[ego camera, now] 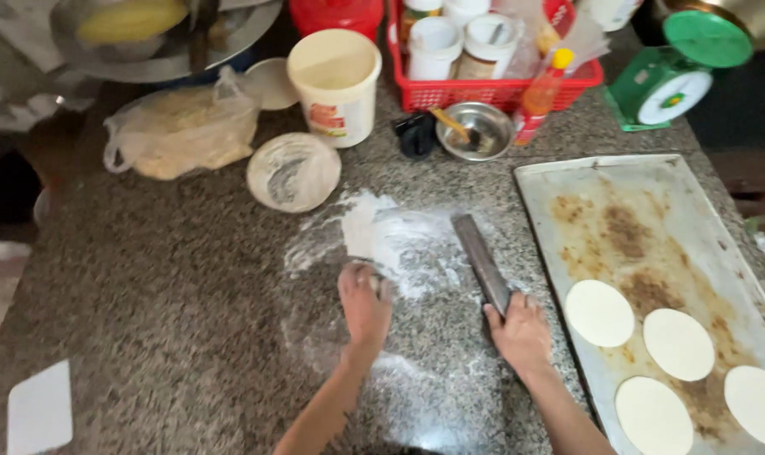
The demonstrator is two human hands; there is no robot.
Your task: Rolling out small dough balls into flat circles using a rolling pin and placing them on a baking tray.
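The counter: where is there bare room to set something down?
Bare granite lies left of the left hand, between the flour patch and the white card. The baking tray's upper half is free. The back edge by the red basket is crowded.

Floured granite counter (172,312), baking tray (568,181)

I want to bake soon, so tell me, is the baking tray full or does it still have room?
Room left. The tray holds four dough rounds at its near end; the far part is bare, stained metal.

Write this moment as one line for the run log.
left hand: flat on floured counter | right hand: on rolling pin | tray: four dough discs
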